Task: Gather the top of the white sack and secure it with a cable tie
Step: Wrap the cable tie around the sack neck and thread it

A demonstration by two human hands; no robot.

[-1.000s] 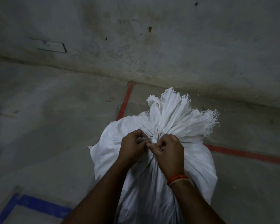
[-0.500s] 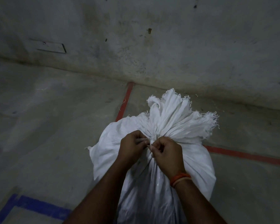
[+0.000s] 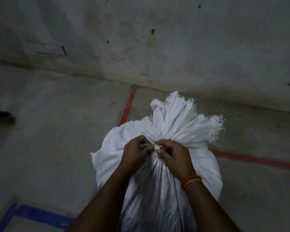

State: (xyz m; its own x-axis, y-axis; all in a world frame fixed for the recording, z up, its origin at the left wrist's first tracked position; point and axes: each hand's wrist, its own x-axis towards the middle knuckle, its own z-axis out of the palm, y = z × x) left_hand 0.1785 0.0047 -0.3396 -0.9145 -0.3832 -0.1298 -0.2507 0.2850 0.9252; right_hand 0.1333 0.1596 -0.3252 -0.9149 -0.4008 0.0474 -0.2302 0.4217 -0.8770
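A full white sack point(image 3: 157, 190) stands upright on the concrete floor point(image 3: 49, 139), close to the foot of a stained wall point(image 3: 157, 47); what fills it cannot be seen, since its mouth is bunched shut. Above the neck the gathered top point(image 3: 179, 119) fans out in pleats with a frayed edge, pointing up and away from the camera toward the wall, so the sack's long axis runs from the near bottom of the view to that ruffle. Both forearms reach in from below and meet at the neck. The left hand point(image 3: 135, 152) has its fingers curled, pinching a pale strip, the cable tie point(image 3: 147, 145), which lies roughly level across the neck from left to right. The right hand point(image 3: 172, 155), a orange band point(image 3: 191, 180) at its wrist, pinches the tie's other part just beside the left, knuckles nearly touching. Red floor lines point(image 3: 128, 106) pass behind the sack, and a blue line point(image 3: 40, 215) lies at near left.
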